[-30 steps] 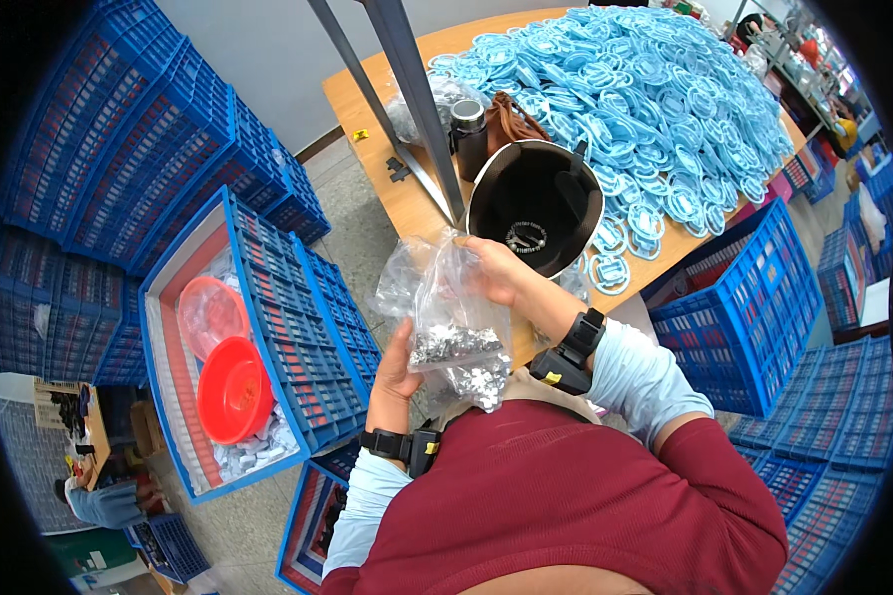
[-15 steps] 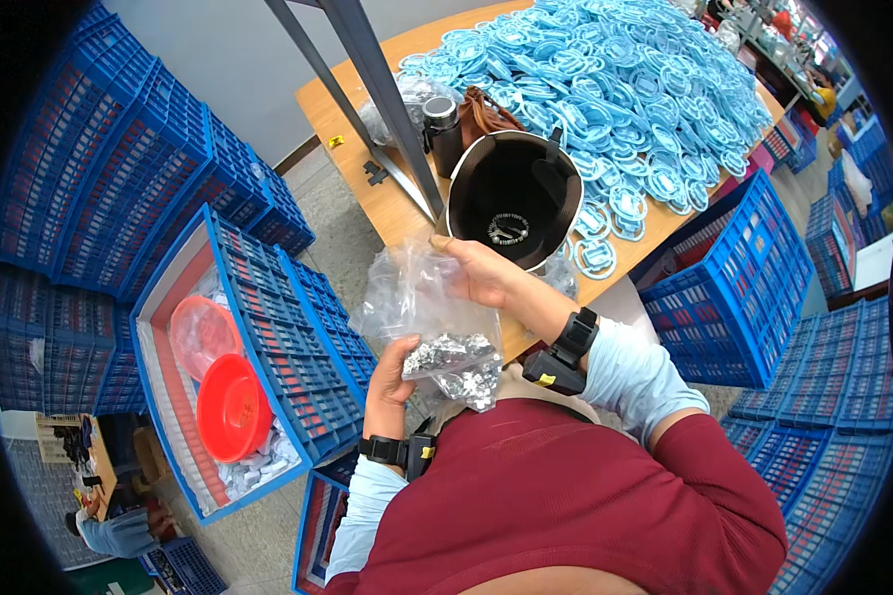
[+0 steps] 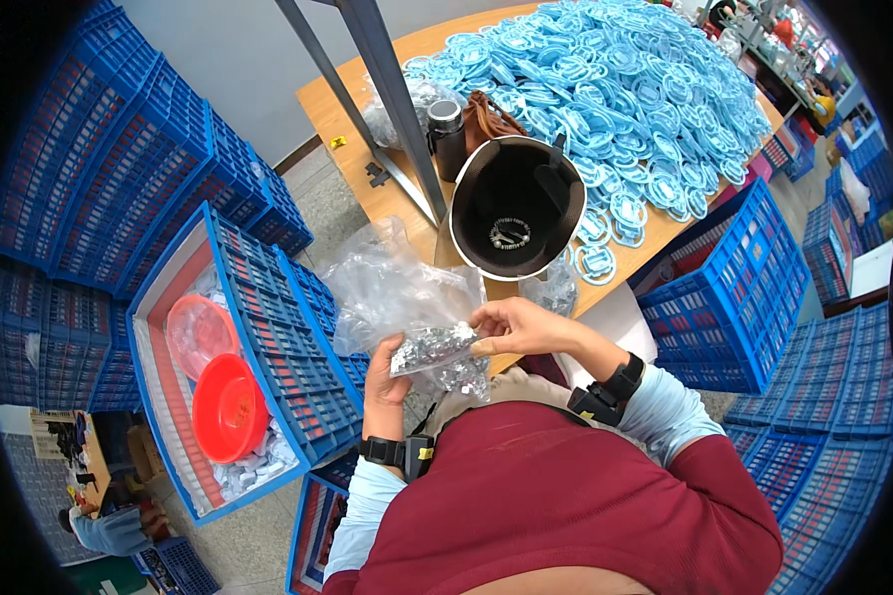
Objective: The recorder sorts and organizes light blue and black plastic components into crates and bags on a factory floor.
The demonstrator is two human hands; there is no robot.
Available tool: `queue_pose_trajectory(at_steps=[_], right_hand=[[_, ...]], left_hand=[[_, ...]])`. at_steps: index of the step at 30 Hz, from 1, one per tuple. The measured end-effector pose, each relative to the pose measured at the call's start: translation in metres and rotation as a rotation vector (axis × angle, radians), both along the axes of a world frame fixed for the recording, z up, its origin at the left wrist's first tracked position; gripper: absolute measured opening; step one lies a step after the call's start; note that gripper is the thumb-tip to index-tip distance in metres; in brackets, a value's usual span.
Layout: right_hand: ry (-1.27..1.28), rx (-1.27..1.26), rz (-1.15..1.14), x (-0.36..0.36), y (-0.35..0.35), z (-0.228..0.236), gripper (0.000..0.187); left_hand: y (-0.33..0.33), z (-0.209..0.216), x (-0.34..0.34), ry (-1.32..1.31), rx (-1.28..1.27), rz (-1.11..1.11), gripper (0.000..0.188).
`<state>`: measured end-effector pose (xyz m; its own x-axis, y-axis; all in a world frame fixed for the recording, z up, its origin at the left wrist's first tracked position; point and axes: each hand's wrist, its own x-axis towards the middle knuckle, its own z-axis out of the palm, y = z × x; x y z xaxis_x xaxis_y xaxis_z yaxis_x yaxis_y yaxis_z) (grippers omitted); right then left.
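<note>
A clear plastic bag (image 3: 429, 349) with many small silvery and white pieces in its lower end is held in front of my waist. My left hand (image 3: 385, 375) is closed on its left edge, thumb on top. On the opposite side my right hand (image 3: 518, 325) pinches the bag's right edge between thumb and fingers. The loose upper plastic spreads crumpled toward the table. Another clear bag of similar pieces (image 3: 461, 379) hangs just under the first; how it is held is hidden. What exactly the pieces are is too small to tell.
Just beyond my hands, a dark-lined hat (image 3: 481, 248) with a bracelet inside lies on the wooden table (image 3: 367, 183), beside a dark flask (image 3: 447, 149). Light-blue plastic rings (image 3: 615, 109) pile up behind. A blue crate (image 3: 313, 397) with red basins (image 3: 230, 409) stands left; more crates (image 3: 729, 288) stand right.
My right hand has moved from the bag's upper opening down to the right edge of its filled part. The upper plastic has flopped outward. My left hand keeps its hold.
</note>
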<state>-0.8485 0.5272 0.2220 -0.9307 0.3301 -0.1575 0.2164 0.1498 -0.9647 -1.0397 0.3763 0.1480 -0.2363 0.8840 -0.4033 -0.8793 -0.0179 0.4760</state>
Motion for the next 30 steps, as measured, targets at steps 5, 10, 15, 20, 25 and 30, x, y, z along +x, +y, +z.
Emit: queue_pose_trajectory(at_steps=[5,10,15,20,25,30], right_hand=[[0.05,-0.01,-0.04,-0.008,-0.003,-0.007,0.03],[0.098,-0.058,-0.005,-0.008,-0.002,0.001,0.016],[0.104,-0.185,-0.024,-0.01,0.0,-0.005,0.014],[0.068,-0.143,-0.112,-0.014,0.0,-0.005,0.016],[0.218,0.501,-0.251,-0.022,0.01,0.023,0.042],[0.41,0.864,-0.196,-0.047,0.02,0.063,0.06]], left_hand=[[0.006,0.006,0.005,0.018,0.005,-0.012,0.028],[0.004,0.004,0.005,0.001,0.003,0.033,0.026],[0.002,0.014,0.01,-0.013,-0.015,0.029,0.029],[-0.001,0.033,0.015,0.336,0.042,-0.193,0.054],[0.0,0.03,0.015,0.323,-0.063,-0.181,0.051],[0.001,0.02,0.013,0.347,-0.122,-0.21,0.04]])
